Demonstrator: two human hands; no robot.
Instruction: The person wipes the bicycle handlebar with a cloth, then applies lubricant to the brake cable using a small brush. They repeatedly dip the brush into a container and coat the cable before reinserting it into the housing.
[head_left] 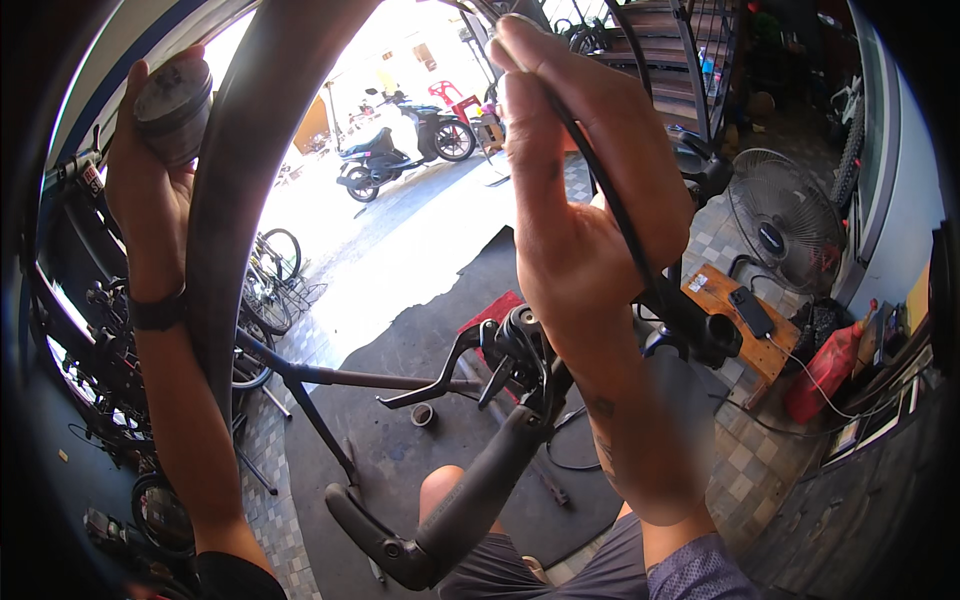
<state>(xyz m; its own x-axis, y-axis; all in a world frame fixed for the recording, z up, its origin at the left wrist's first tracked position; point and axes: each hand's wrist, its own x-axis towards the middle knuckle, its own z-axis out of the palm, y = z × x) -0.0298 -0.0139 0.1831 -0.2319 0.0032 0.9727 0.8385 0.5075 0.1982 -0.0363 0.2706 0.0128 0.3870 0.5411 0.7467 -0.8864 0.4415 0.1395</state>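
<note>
My left hand [148, 205], raised at the far left, is wrapped round a small round tub [175, 110] with a pale, dark-flecked top. A thick dark tube [232, 180] rises just right of it. In the upper middle, my right hand [590, 190] is closed in a pinch, with thumb and forefinger close together; what lies between the fingertips is too small to make out. A black cable [615, 200] runs across this hand, toward a black bar end [715, 340]. Below hang a black handlebar grip [485, 490] and a brake lever [435, 375].
A dark mat [400, 470] lies on the tiled floor, bearing a small cup [423, 415]. To the right are a standing fan [785, 220] and a wooden stool [745, 335] with a phone [750, 310]. A scooter [405, 145] stands outside; bicycles [265, 275] line the left.
</note>
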